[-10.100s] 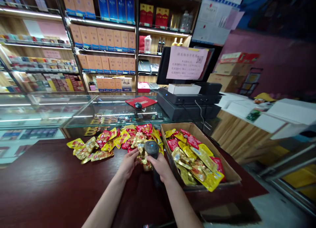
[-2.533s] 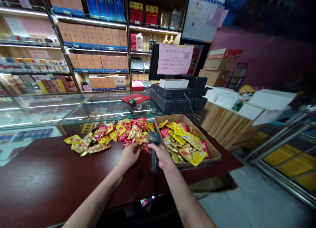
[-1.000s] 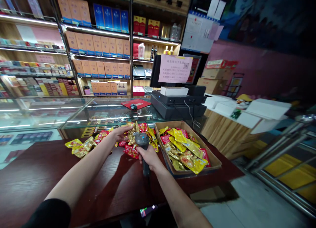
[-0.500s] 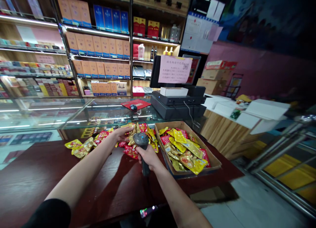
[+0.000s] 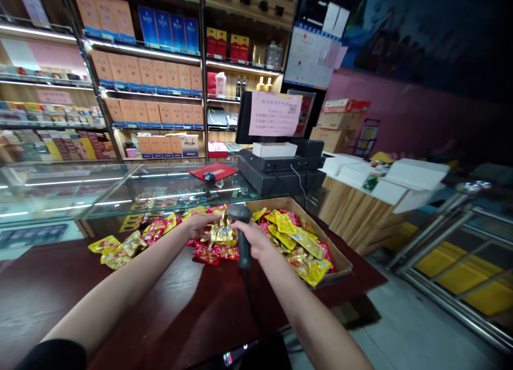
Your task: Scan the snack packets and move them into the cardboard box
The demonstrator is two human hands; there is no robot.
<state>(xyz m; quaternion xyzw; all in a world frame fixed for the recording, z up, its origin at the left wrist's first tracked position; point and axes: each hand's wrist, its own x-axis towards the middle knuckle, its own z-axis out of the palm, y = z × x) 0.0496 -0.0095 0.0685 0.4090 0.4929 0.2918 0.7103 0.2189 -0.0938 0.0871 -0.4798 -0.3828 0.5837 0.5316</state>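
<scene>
My left hand (image 5: pixel 200 225) grips a gold foil packet (image 5: pixel 223 230) over a heap of red and yellow packets (image 5: pixel 159 226) on the dark red table (image 5: pixel 168 295). Close beside it, my right hand (image 5: pixel 253 238) is wrapped round a dark handheld scanner (image 5: pixel 243 247), its head near the gold packet and its cable hanging down. Right of the hands stands a cardboard box (image 5: pixel 340 263) full of yellow, red and gold packets, partly behind my right hand.
Behind the table is a glass counter (image 5: pixel 108 185) with a mouse (image 5: pixel 209 176) on a red mat (image 5: pixel 228 171), and a monitor (image 5: pixel 244 118). A metal railing (image 5: pixel 441 241) stands at the right. Stocked shelves line the back.
The scanner and my right hand have moved right, nearer the box. The gold packet now shows more openly between the hands. The whole view has shifted slightly.
</scene>
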